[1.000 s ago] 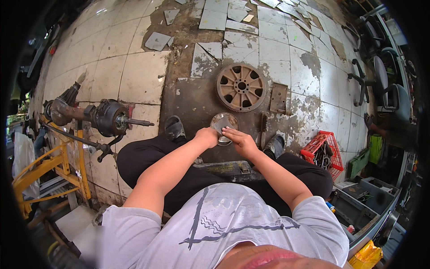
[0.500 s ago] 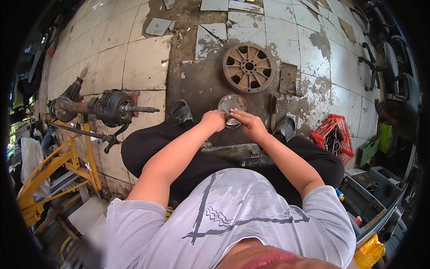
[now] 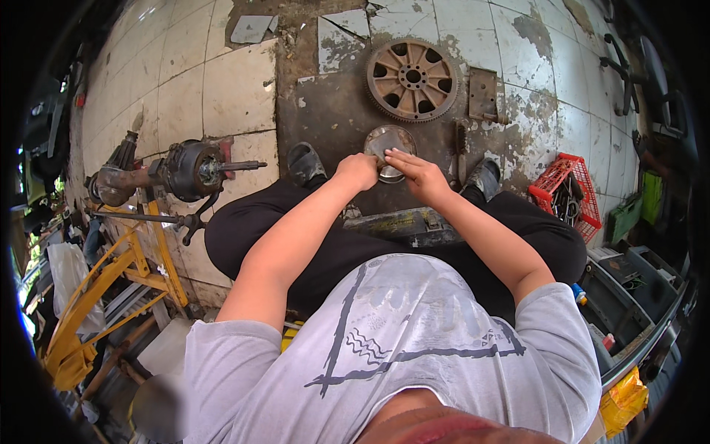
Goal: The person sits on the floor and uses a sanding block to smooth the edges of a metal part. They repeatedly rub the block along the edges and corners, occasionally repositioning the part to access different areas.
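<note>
Between my shoes is a round metal disc (image 3: 400,138) with a shiny rim. A dull grey patch covers part of its face; I cannot tell whether it is a separate sheet. My left hand (image 3: 359,171) is closed at the disc's left edge, its fingertips partly hidden. Flat across the face lie the stretched fingers of my right hand (image 3: 418,177). Just beyond the disc, a big rusty toothed flywheel (image 3: 427,87) with spoke-like ribs rests on the floor.
Beside the flywheel lies a rusty metal plate (image 3: 483,94). A red plastic basket (image 3: 545,185) of tools stands at right, near grey trays (image 3: 617,300). To the left, an axle assembly (image 3: 159,174) sits on a yellow frame (image 3: 166,255). A dark case (image 3: 399,224) lies before my lap.
The view has shifted, so the floor things appear higher in the picture. My hands stay at the disc in nearly the same pose.
</note>
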{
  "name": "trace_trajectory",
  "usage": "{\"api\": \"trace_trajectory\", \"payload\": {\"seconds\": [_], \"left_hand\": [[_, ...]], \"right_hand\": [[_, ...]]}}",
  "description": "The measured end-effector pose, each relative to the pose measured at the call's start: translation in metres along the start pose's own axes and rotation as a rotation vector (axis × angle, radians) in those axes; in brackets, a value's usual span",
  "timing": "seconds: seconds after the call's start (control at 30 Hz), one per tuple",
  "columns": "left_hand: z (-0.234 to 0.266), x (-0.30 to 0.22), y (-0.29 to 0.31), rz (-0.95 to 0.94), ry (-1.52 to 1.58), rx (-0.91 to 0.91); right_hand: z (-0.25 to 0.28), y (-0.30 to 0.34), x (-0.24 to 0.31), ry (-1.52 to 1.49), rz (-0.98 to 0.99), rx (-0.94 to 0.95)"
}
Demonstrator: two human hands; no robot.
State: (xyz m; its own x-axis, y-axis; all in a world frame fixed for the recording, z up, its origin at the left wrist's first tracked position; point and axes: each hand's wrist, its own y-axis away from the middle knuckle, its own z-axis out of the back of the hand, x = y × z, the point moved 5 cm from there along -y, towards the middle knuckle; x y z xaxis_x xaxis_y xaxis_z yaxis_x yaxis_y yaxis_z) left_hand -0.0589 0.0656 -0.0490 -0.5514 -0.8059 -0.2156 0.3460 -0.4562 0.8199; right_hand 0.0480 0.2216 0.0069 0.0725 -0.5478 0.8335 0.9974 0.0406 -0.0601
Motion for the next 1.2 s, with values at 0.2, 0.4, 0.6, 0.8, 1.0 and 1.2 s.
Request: {"api": "trace_trajectory", "payload": {"seconds": [0.2,0.4,0.6,0.8,1.0,1.2], "left_hand": [[-0.004,-0.004,0.001,-0.056,0.026,-0.108],[-0.007,-0.006,-0.001,-0.051,-0.001,-0.083],[-0.008,0.000,-0.004,-0.047,0.067,-0.073],[0.008,-0.003,0.007,-0.016,0.011,-0.021],[-0.010,0.010,-0.009,-0.065,0.100,-0.105],[-0.007,0.002,-0.012,-0.032,0.034,-0.054]], "right_hand": [[-0.004,0.012,-0.034,0.000,-0.129,0.018],[-0.005,0.015,-0.037,0.020,-0.100,-0.005],[-0.008,0.012,-0.018,-0.064,-0.083,-0.067],[-0.007,0.004,-0.003,-0.095,0.011,-0.025],[0.000,-0.005,0.009,-0.150,0.032,0.012],[-0.011,0.007,-0.028,-0.185,-0.168,-0.069]]}}
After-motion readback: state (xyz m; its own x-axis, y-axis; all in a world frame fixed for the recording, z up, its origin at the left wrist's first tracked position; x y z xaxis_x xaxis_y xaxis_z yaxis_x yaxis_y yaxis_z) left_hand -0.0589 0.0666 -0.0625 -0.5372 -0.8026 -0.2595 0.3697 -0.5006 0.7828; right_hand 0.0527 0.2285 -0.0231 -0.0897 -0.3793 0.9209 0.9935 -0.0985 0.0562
